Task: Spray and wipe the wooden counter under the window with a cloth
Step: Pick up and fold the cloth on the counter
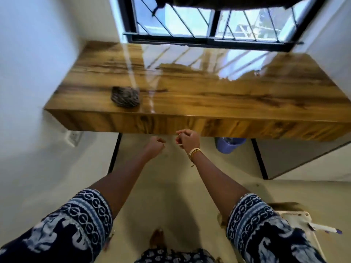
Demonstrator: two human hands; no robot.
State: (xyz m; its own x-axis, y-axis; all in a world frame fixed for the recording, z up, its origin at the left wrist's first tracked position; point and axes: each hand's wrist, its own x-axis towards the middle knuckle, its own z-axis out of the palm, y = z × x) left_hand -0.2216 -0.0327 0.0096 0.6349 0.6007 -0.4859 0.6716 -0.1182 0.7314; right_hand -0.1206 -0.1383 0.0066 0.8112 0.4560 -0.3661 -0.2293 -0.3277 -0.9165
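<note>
The wooden counter [190, 88] runs wall to wall under the barred window [209, 21], its far edge against the window frame, its left end against the white wall, and its thick front edge just beyond both hands. Its top is glossy, streaked brown and gold grain that mirrors the window bars across the far half. A dark, crumpled cloth [125, 96] lies near the front left corner, just back from the front edge; the rest of the top is bare wood. The left hand [154, 146] hangs below the front edge with fingers curled and holding nothing. The right hand [188, 138], bangles on the wrist, is curled too and seems to pinch something small and pale, though the blur hides what it is. The two hands are close but apart. Under the counter, pale floor opens out between dark frame legs, with a lilac bucket [228, 146] towards the right. A white stool-like object [296, 217] stands near the right sleeve.
</note>
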